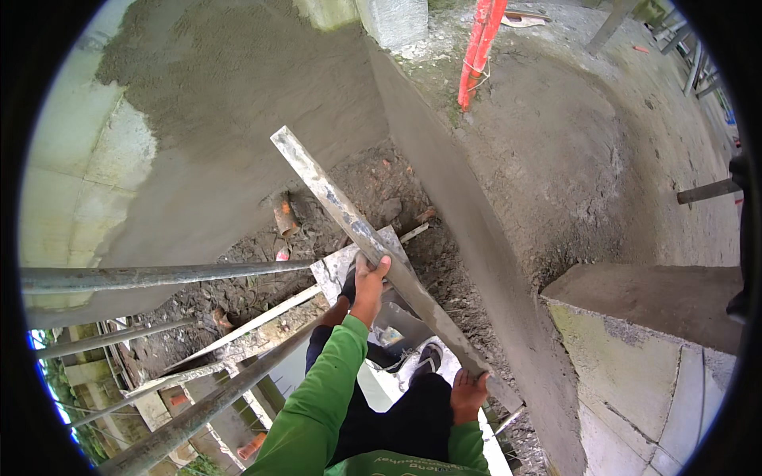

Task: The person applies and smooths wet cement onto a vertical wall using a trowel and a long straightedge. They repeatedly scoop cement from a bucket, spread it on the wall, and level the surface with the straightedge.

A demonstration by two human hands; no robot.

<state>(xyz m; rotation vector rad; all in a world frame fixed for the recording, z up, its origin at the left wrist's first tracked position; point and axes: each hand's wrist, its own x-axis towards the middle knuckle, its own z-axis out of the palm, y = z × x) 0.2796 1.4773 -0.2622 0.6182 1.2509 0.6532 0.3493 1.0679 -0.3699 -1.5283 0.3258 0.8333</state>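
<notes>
A long, flat metal straightedge [329, 194], smeared with mortar, slants across the middle from upper left to lower right. My left hand [368, 290] grips it near its middle, thumb lying over the edge. Near its lower end my right hand [468, 397] holds the bar close to my knee. To the right of the bar runs a narrow band of smooth grey mortar [476, 214]. Beyond its upper end is a wall coated with wet-looking mortar [182, 159]. Between my feet sits a dark grey container [401, 321], partly hidden by the bar.
Metal scaffold pipes [159, 276] cross the left side. Red pipes [479, 55] rise from the rough mortar surface at upper right. Rubble soil [365, 178] lies below, with a broken orange pipe [286, 216]. My feet are on pale boards [337, 270]. A block wall [627, 365] stands at lower right.
</notes>
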